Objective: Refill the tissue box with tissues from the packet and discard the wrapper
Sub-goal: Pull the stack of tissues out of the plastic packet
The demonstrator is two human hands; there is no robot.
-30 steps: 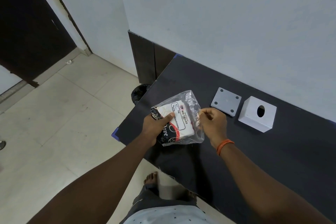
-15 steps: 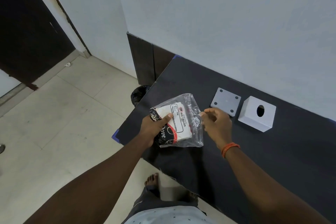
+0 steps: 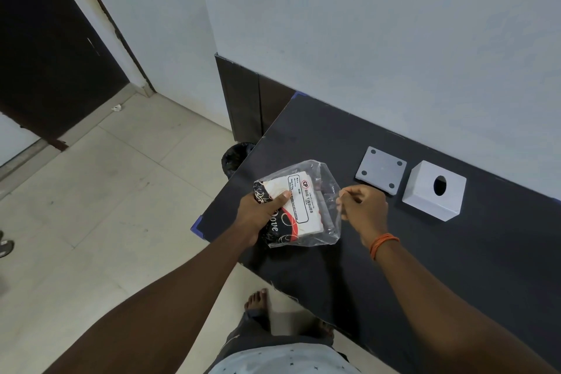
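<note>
My left hand point(image 3: 258, 215) has its grip clenched around the tissue packet point(image 3: 296, 203), thumb pressed on the printed label, holding it above the counter point(image 3: 455, 252) near its left edge. My right hand point(image 3: 364, 206) pinches the clear wrapper point(image 3: 329, 188) at the packet's right side, fingertips closed on the plastic, which is stretched a bit away from the white tissue stack inside. Orange band point(image 3: 383, 243) on my right wrist. The white tissue box point(image 3: 432, 191) sits on the counter toward the back edge, close to the wall, round hole facing up and toward me, not touched by either hand. Its grey base plate point(image 3: 381, 171) lies flat just left of the box, apart from it, four dark dots at the corners. A black-lined bin point(image 3: 236, 156) stands on the floor off the counter's left edge, partly hidden by the counter. My bare foot point(image 3: 258, 299) shows below the counter's front edge.
</note>
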